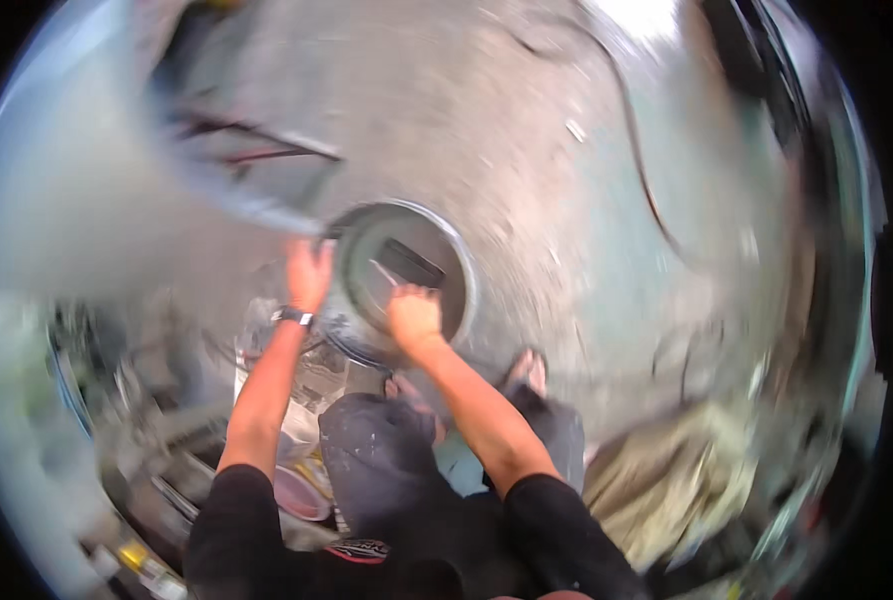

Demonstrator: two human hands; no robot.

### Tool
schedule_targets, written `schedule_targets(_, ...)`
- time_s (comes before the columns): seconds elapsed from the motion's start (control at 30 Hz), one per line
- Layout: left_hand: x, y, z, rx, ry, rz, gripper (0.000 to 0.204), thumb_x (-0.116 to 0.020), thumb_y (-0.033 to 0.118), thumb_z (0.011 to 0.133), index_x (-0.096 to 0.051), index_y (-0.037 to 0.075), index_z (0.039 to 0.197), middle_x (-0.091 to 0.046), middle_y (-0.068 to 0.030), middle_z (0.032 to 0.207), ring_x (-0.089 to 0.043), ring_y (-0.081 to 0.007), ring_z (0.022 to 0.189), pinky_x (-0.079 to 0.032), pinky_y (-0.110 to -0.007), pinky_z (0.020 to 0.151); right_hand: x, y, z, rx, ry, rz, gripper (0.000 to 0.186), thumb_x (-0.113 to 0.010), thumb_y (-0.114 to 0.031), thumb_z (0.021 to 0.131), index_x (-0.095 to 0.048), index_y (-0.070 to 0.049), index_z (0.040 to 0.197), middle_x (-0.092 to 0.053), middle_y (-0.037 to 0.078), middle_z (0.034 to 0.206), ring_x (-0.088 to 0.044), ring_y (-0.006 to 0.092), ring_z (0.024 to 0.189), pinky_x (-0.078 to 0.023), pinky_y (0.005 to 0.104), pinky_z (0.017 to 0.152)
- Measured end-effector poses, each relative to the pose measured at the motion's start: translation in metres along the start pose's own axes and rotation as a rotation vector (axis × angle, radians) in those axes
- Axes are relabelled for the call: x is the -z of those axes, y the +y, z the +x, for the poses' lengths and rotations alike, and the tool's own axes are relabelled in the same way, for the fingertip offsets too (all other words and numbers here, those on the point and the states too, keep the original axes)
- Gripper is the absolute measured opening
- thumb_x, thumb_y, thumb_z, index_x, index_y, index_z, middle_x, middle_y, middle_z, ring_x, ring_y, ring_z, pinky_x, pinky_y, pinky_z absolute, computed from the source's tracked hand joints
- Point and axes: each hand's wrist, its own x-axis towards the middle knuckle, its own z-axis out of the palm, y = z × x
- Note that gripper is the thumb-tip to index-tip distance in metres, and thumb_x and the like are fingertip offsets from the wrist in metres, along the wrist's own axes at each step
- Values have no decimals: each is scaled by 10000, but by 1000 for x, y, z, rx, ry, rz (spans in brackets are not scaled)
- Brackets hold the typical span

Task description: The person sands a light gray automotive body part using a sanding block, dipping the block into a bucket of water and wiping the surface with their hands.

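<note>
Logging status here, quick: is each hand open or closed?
Left hand: at the rim of the bucket; blur hides whether it grips.
Right hand: closed, apparently on a thin pale stick.

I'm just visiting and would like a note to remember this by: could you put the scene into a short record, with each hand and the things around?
Left hand: at the left rim of the round tub, grip too blurred to tell
Right hand: over the tub, fingers curled beside the dark block
Round tub: on the floor
Dark block: within the tub's opening
Floor, right: dark cable, beige cloth
</note>
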Motion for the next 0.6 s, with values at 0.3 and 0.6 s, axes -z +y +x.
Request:
schedule_targets(0.3, 15, -4, -11, -365, 218, 6, 522, -705, 418, 875, -589, 65, 1241, -592, -152, 1222, -547, -356, 1142, -450, -471, 992, -103, 40, 134, 436, -88, -226, 443, -490, -324, 978, -561, -5, 1277, -546, 228, 1323, -499, 434, 1259, -379, 600, 1040)
schedule_targets(0.6, -77, 9, -44, -477, -301, 366, 213, -692, 247, 843, -707, 39, 886, -692, -114, 881, -699, -292, 842, -547, -442, 638, -127, 75, 197, 373, -235, -197, 423, -513, -295, 936, -658, -18, 1220, -596, 274, 1311, -579, 388, 1237, -455, 490, 1019)
